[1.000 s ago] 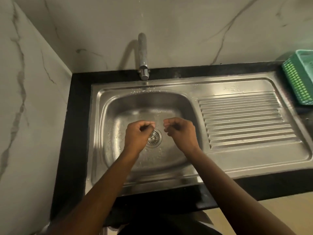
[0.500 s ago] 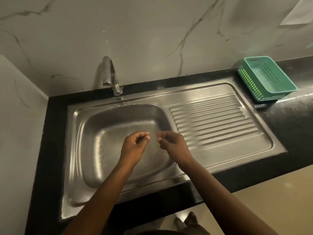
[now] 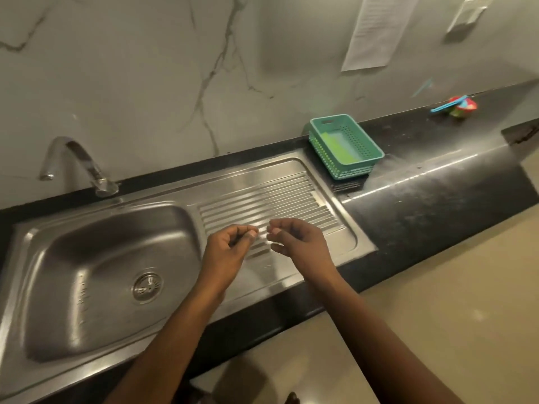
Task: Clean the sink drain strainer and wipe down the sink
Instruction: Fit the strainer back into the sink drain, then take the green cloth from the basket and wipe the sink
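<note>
Wall sheet (image 3: 376, 30): txt illegible

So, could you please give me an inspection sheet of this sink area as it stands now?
Surface: black counter with steel sink and ribbed drainboard.
Job's things: drain strainer seated in the basin; no cloth seen.
Clutter: green basket at the drainboard's far right corner; small colourful item further right.
Grips: left hand and right hand over the drainboard, fingers pinched, apart; whether they hold anything cannot be told.
Cables: nothing seen.
Surroundings: faucet, marble wall, paper sheet, wall switch.
</note>
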Tool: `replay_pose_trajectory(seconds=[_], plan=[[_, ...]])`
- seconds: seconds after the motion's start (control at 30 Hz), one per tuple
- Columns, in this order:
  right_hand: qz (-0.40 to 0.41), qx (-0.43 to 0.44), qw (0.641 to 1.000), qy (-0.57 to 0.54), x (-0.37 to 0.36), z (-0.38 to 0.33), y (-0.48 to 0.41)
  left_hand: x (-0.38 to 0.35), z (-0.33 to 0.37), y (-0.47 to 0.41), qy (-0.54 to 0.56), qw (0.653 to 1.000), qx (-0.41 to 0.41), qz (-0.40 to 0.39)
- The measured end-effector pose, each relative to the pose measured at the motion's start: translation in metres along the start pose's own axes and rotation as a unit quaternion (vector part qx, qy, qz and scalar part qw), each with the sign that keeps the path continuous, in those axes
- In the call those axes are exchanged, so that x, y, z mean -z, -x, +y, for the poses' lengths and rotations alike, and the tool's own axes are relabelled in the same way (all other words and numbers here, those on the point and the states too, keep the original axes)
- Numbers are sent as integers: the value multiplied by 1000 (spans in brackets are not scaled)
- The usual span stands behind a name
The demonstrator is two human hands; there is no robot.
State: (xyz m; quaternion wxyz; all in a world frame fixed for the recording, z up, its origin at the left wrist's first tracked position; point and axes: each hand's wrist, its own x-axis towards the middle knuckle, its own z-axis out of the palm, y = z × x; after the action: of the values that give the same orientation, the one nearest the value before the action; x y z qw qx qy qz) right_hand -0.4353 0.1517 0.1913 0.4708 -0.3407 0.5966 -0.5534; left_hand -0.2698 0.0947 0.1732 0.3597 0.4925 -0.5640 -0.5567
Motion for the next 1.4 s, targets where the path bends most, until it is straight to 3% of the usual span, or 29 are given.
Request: replay_pose_trajectory(seconds=[0.33,0.83,1.2,1.4], plan=[[50,12,999,-6,111,-28,-4,-121,50,-5,-2,999,-32,-43],[93,24,994,48,174,-47,-99,-171,66,-91,-8,998,-22,-62],[16,46,977,207,218,-71,-241,-195,70,-129,-14,1000,2,20],[-45,51,903,423,244,-62,-337,-222,59,-136,-5,996,11,90]])
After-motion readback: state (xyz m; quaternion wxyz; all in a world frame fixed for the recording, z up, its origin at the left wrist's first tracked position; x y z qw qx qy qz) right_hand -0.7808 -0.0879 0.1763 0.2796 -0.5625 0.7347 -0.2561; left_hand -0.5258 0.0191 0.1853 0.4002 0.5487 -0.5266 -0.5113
